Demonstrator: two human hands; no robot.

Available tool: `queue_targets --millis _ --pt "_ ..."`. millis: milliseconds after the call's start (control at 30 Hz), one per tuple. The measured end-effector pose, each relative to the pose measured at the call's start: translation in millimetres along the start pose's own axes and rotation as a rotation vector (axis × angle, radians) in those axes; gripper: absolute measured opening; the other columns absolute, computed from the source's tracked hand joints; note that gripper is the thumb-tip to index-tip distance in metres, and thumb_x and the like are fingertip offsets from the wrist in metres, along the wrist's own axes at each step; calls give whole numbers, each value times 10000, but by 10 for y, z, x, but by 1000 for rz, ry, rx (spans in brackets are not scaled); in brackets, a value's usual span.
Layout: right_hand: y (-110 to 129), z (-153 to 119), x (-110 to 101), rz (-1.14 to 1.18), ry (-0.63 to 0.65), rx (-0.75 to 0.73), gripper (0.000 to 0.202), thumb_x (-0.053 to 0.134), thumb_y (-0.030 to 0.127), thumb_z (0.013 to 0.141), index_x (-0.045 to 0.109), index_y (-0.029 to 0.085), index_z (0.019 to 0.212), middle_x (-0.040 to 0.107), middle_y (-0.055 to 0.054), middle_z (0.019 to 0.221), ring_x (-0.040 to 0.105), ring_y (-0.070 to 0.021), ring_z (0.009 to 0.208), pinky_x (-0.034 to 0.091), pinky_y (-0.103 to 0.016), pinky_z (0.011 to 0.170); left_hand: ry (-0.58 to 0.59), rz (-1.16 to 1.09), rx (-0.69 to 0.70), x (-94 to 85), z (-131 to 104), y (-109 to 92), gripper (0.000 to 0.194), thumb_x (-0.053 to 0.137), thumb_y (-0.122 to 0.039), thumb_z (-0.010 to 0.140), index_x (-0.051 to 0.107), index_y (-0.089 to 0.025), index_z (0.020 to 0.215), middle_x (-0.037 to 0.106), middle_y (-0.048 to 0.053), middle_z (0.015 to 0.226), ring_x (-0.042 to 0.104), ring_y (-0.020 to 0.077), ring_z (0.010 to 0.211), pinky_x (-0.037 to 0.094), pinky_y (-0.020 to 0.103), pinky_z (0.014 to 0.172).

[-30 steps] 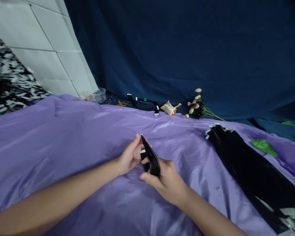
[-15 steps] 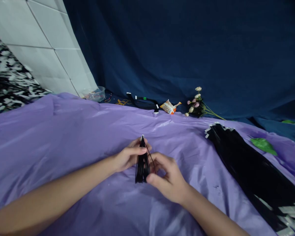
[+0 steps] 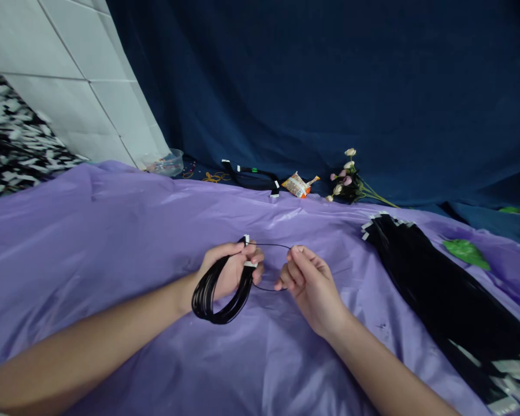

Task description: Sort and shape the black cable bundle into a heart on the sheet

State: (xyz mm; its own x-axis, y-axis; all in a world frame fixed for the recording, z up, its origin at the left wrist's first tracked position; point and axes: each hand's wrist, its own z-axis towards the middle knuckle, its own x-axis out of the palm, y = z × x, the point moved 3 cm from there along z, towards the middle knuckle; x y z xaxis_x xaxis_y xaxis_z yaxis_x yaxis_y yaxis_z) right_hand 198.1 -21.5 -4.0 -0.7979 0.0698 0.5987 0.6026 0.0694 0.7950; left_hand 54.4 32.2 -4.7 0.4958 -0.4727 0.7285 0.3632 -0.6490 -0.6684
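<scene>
My left hand (image 3: 231,268) is closed on a black wire harness (image 3: 220,312), a bundle of thin wires bent into a loop that hangs below the fingers. White connectors (image 3: 250,264) show at both ends of the bundle, close together by my left fingertips. One thin black wire (image 3: 271,245) stands apart from the bundle and bows out to the right. My right hand (image 3: 307,283) pinches this single wire between thumb and fingers, level with the left hand. Both hands are above the purple cloth (image 3: 125,242).
A thick pile of black wire harnesses (image 3: 442,294) lies at right beside a green leaf (image 3: 465,253). Along the back are a clear plastic bowl (image 3: 169,163), yellow rubber bands (image 3: 215,177), loose harnesses (image 3: 251,182), an orange packet (image 3: 298,185) and artificial flowers (image 3: 345,176). Another harness heap (image 3: 13,138) is at far left.
The harness has turned from edge-on to showing its open loop. My right hand has moved up and right, drawing one wire away from the bundle.
</scene>
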Motion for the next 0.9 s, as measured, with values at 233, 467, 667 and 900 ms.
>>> queue_targets --millis 233,467,667,900 --pt "108 55 -90 60 -117 -22 270 763 355 708 565 176 749 284 83 541 270 -52 492 255 -163 429 40 -88 -104 -5 -4 33 148 522 -220 623 463 -163 747 480 41 804 550 196 813 451 324 816" --pt "220 101 -131 -51 -158 -112 272 761 323 673 630 194 874 329 76 535 296 -65 503 275 -186 458 -32 -47 -92 -13 -12 49 69 534 -231 664 514 -199 721 564 57 843 563 220 886 472 387 836" --pt "243 111 -171 -38 -180 -138 267 745 277 685 618 214 911 321 80 549 310 -65 507 300 -185 467 -51 5 -55 -33 0 51 55 537 -232 659 534 -211 710 579 56 833 576 206 886 480 319 763" --pt "246 100 -188 5 -184 -140 238 745 244 689 623 207 891 338 79 546 328 -58 503 308 -173 460 -38 2 -58 -18 -1 37 62 547 -218 661 531 -192 715 585 59 841 585 220 864 472 335 796"
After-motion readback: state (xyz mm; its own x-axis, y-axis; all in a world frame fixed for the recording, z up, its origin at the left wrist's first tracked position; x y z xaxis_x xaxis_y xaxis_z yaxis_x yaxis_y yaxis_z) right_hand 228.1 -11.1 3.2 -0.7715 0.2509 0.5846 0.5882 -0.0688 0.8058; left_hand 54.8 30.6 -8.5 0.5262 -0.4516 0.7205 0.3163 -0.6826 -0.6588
